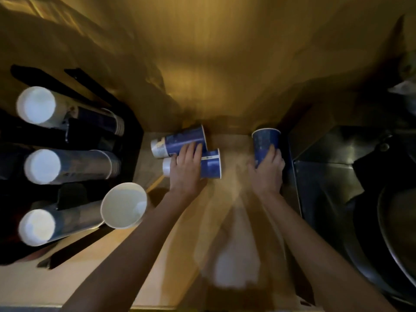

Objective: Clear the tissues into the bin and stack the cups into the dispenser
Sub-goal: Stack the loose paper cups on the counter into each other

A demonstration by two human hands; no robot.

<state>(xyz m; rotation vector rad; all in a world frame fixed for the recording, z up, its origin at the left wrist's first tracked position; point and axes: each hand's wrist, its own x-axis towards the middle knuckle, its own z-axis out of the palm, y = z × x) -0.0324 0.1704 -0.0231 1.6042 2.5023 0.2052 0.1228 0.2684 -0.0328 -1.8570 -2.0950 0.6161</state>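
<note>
Blue paper cups on a wooden counter (227, 199), left hand (185, 170) spread across two lying cups (180, 140) at centre, right hand (267, 170) wrapped around an upright cup (265, 143) further right, black dispenser (132, 136) with stacked cups at left, blurred white tissue (236, 266) near

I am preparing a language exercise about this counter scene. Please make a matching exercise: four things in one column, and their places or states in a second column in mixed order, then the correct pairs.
Things:
1. upright blue cup
2. two blue cups lying on their sides
3. white-inside cup with open mouth
4. black cup dispenser

States or places:
A. far left of the counter
B. under the left hand
C. sticking out of the dispenser, mouth toward the camera
D. held by the right hand

Pairs: 1-D, 2-B, 3-C, 4-A
</note>
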